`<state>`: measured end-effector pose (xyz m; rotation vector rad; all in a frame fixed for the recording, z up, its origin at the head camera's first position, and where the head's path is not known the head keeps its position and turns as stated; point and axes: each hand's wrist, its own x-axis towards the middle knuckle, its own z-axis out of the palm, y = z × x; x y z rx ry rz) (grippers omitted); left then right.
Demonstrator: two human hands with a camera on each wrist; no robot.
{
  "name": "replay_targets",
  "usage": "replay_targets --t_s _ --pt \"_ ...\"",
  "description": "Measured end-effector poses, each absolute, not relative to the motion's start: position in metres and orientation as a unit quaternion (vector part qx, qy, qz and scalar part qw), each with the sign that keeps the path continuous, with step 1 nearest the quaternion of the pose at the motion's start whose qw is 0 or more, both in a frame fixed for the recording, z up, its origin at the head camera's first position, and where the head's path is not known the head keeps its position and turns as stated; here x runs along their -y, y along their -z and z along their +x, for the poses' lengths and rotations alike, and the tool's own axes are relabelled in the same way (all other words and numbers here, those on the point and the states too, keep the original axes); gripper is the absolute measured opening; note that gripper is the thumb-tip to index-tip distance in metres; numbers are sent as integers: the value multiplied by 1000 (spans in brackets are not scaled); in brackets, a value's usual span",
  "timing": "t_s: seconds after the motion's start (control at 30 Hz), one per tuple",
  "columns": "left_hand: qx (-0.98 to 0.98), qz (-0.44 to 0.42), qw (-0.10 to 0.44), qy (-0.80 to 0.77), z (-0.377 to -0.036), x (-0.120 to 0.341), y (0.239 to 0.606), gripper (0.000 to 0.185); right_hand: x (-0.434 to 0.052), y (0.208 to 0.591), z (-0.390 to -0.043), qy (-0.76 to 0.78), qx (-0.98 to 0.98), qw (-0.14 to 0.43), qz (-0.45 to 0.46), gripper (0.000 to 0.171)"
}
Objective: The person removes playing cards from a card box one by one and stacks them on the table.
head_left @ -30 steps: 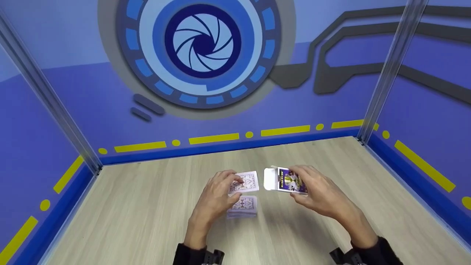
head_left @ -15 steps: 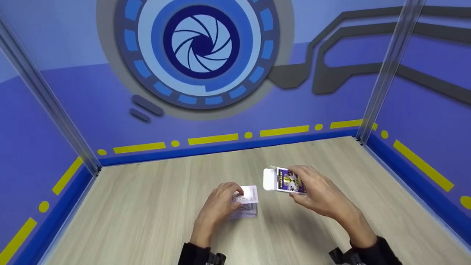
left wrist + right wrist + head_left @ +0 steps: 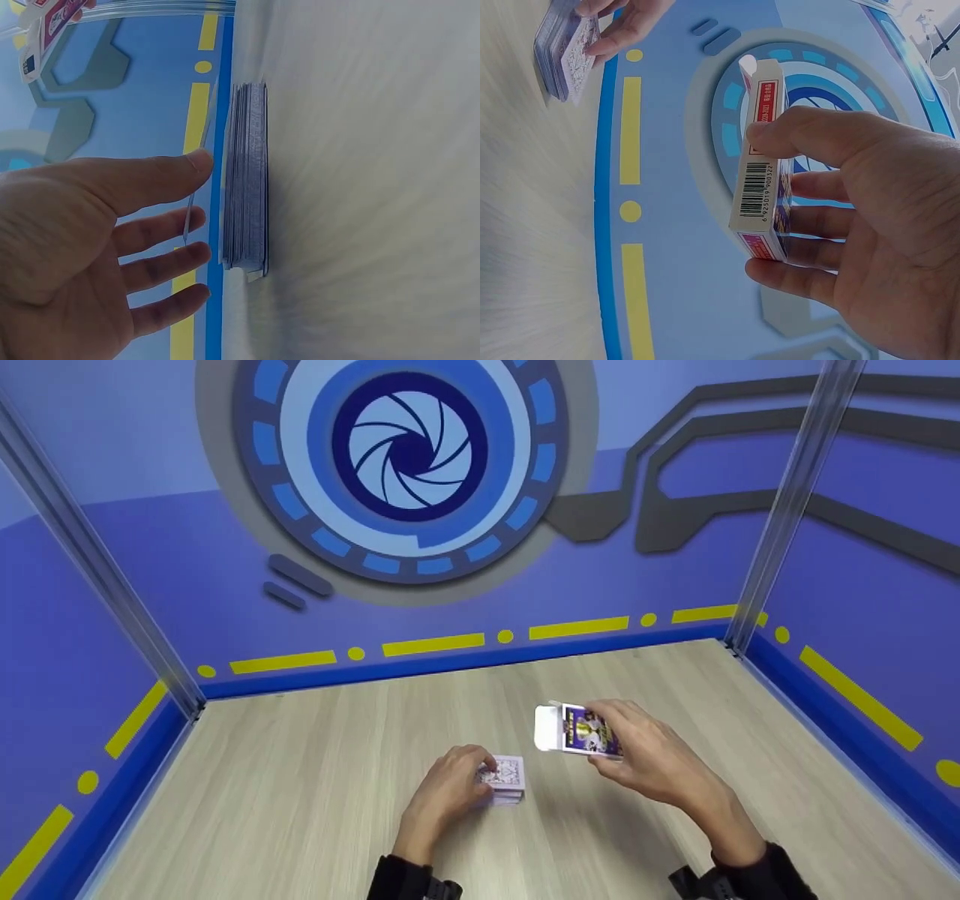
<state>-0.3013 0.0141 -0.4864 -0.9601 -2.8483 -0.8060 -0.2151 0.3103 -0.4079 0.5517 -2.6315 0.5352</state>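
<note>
Fingers (image 3: 821, 139) of the right hand (image 3: 645, 757) are curled around the card box (image 3: 581, 729) at frame centre, while the deck (image 3: 506, 780) on the tabletop (image 3: 300, 787) is touched by the left hand (image 3: 448, 791), fingers straight.

1. Table (image 3: 300, 780): I see it walled at the back, left and right.
2. Stack of cards (image 3: 508, 781): lies on the table, near its middle, towards me.
3. Left hand (image 3: 448, 793): sits just left of the stack, fingers over its top; from the left wrist a single card (image 3: 196, 176) stands between the fingers and the stack.
4. Card box (image 3: 577, 729): held above the table in my right hand (image 3: 637, 757), right of and behind the stack, open flap facing left.
</note>
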Motion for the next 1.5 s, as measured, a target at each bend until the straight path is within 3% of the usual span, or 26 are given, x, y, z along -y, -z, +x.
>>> replay_targets --t_s 0.33,1.03,1.13,1.37,1.5 --pt "921 -278 -18 273 -301 -15 491 29 -310 408 -215 -190 938 205 203 62" --pt "916 -279 -30 286 -302 -13 491 28 -310 407 -214 -196 942 194 194 63" --pt "918 -274 2 287 -302 -13 486 25 -309 407 -214 -194 941 198 193 63" --pt "896 -256 171 319 -292 -26 457 7 -309 408 -215 -189 940 207 193 62" --pt "856 -272 228 376 -278 -39 440 5 -309 408 -215 -187 941 207 192 62"
